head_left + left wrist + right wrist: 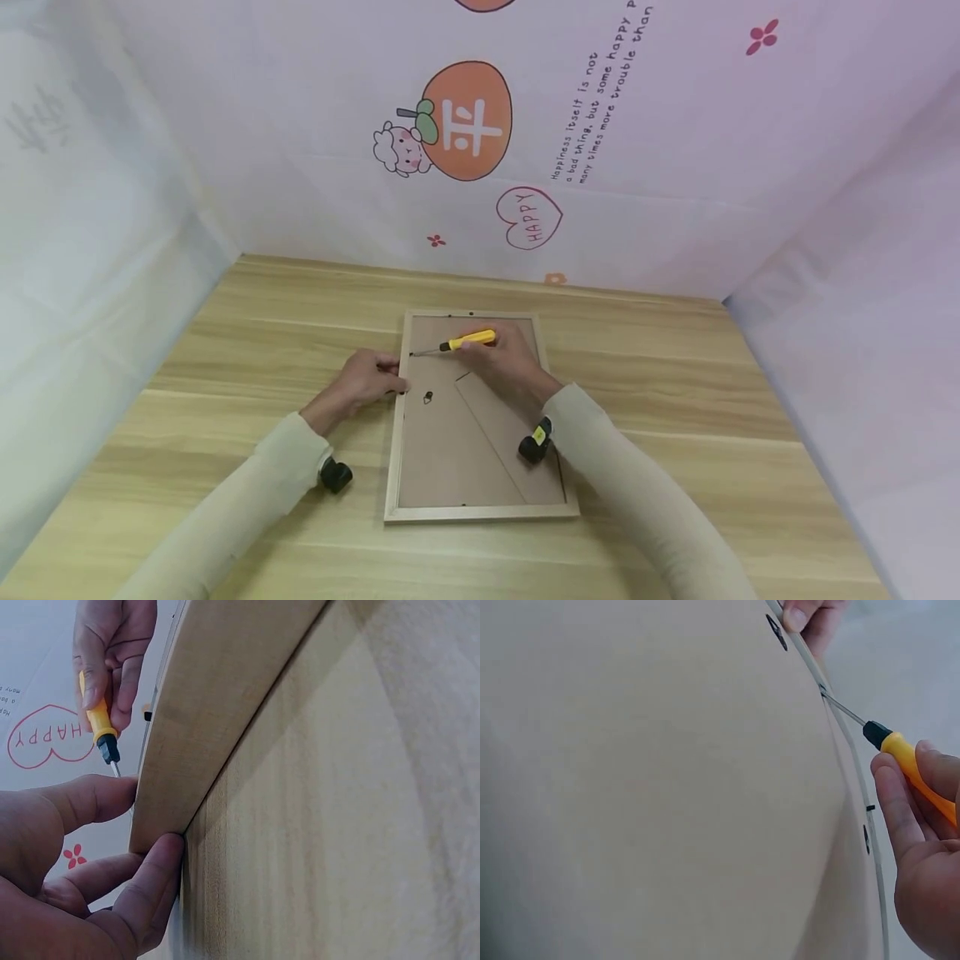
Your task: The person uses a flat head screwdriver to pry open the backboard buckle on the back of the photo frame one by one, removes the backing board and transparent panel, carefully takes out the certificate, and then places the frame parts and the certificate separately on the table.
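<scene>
I log a light wood-grain laminate tabletop (pixel 675 433) with pale and darker bands running side to side. A white printed fabric backdrop (pixel 300 125) closes it in at the back and on both sides. On the back panel I note an orange persimmon print with a white character (pixel 467 121), and a small cartoon sheep (pixel 397 150) touching its left edge. Below and to the right sits a pink outlined heart reading HAPPY (pixel 528 218). Slanted lines of dark English text (pixel 600 100) run up the right. A small pink flower (pixel 762 36) sits far right, another small red one (pixel 436 241) near the table edge.
</scene>
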A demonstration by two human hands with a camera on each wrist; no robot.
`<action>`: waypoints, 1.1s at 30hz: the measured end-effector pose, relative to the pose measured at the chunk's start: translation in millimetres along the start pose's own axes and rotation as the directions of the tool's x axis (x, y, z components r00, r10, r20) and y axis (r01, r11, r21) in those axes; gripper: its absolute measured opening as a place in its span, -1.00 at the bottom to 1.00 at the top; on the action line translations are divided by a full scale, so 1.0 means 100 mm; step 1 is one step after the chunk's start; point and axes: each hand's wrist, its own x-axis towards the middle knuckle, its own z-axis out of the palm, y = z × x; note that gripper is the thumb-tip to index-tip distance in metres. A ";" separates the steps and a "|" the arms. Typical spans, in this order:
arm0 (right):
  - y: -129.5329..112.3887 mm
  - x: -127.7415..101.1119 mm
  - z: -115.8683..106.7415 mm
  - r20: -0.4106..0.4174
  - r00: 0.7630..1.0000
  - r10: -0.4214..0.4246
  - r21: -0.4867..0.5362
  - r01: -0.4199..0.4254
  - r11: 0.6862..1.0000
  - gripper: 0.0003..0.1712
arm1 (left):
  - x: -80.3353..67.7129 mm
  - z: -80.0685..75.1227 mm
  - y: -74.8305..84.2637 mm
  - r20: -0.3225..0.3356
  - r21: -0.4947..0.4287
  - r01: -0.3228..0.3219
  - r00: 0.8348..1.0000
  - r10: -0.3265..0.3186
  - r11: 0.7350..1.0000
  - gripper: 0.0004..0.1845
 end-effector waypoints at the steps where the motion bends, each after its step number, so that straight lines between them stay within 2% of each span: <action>1: 0.00 0.00 0.01 0.004 1.000 0.004 0.009 -0.004 1.000 -0.76 | 0.00 0.00 0.00 -0.003 0.001 -0.001 1.000 0.001 1.000 -0.61; 7: -0.04 -0.01 0.12 -0.012 1.000 0.023 0.108 -0.022 0.994 -0.80 | 0.01 -0.01 -0.02 0.011 -0.007 -0.009 1.000 0.009 1.000 -0.61; 10: -0.09 0.00 0.17 -0.032 0.999 -0.007 0.065 0.009 0.998 -0.80 | 0.00 -0.02 -0.03 0.012 -0.007 -0.009 1.000 0.009 1.000 -0.63; 14: -0.14 0.01 0.13 -0.031 0.998 -0.049 -0.079 0.046 0.996 -0.81 | 0.00 -0.03 -0.01 0.022 0.002 -0.006 1.000 0.006 1.000 -0.61; 16: -0.12 0.01 0.09 -0.025 0.999 -0.049 -0.109 0.046 0.993 -0.81 | 0.01 -0.02 -0.01 0.029 -0.002 0.001 1.000 -0.001 1.000 -0.58; 23: -0.06 0.01 0.05 -0.016 0.999 -0.036 -0.085 0.034 0.996 -0.82 | 0.03 -0.02 0.01 0.019 -0.009 0.022 1.000 -0.022 1.000 -0.54; 33: -0.11 0.00 0.08 -0.033 0.999 0.005 -0.076 -0.008 0.997 -0.84 | 0.02 -0.03 0.01 0.025 -0.010 0.037 0.999 -0.037 0.999 -0.54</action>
